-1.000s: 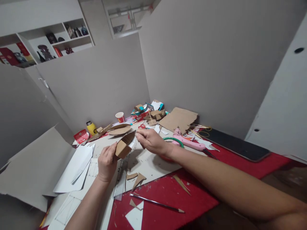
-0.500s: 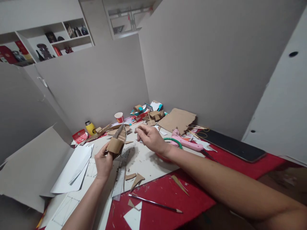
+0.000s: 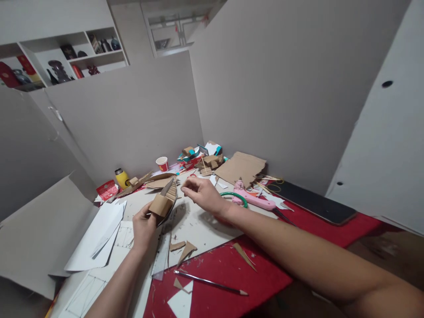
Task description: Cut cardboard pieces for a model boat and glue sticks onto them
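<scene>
My left hand (image 3: 145,227) grips a small cardboard boat (image 3: 170,193) at its near end, its pointed end tilted up and away. A curved cardboard cabin (image 3: 161,205) sits across the boat, and its inside shows corrugated ridges. Close to the boat's right side, apart from it, is my right hand (image 3: 207,194), thumb and fingers pinched together. Whatever lies between those fingertips is too small to make out. Just behind the right wrist, a green loop handle (image 3: 243,199) shows, partly covered. Beyond it lies a pink glue gun (image 3: 256,198).
Cardboard scraps (image 3: 187,251), a pencil (image 3: 212,282) and a clear ruler (image 3: 161,256) lie in front. White sheets (image 3: 99,238) are at left. Behind stand a yellow bottle (image 3: 122,179), a paper cup (image 3: 162,164) and another boat (image 3: 188,153). A black slab (image 3: 314,203) lies at right.
The boat in my left hand has turned, showing more of its ridged inside. My right hand stays pinched beside it, its fingers slightly lower. The whole view has shifted a little.
</scene>
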`<state>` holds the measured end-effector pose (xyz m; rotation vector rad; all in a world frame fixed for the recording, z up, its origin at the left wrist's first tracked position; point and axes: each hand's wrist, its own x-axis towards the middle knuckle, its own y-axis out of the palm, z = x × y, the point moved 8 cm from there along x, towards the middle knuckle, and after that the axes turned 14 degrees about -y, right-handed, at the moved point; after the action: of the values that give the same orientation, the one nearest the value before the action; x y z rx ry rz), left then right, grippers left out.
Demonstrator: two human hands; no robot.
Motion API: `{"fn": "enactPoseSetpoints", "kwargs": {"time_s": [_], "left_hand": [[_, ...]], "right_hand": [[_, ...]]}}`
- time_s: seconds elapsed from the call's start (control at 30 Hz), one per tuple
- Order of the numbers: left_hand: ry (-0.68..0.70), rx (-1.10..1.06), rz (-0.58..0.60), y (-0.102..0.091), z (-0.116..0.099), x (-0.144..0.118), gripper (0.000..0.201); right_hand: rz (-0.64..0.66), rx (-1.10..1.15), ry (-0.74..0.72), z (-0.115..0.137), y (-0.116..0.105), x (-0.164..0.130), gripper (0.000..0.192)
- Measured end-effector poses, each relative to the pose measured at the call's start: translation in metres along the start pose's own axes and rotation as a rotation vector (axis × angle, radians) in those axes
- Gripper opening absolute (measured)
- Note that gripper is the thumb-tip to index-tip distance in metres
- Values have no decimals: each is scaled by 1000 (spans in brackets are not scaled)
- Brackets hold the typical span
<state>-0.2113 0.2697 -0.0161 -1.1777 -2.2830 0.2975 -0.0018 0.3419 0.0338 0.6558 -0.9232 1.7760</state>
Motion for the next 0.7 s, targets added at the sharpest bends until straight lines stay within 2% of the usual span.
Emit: {"fn": "enactPoseSetpoints", "kwargs": {"time_s": [0.1, 0.2, 0.33, 0.4, 0.57, 0.7], "left_hand": [[40, 33, -9, 0, -5, -4, 33], [100, 72, -17, 1, -11, -8, 35], [200, 122, -23, 3, -20, -14, 38], [246, 146, -21, 5, -23, -18, 38], [342, 205, 1, 10, -30, -25, 38], [395, 237, -1, 12, -31, -28, 38]], "right_hand": [[-63, -25, 68, -11, -7, 1, 9], [-72, -25, 151, -23, -7, -1, 29], [32, 10, 246, -35, 6, -5, 50], [82, 24, 263, -36, 13, -7, 47], [126, 43, 270, -37, 22, -10, 20], [122, 71, 303, -44, 23, -12, 14]]}}
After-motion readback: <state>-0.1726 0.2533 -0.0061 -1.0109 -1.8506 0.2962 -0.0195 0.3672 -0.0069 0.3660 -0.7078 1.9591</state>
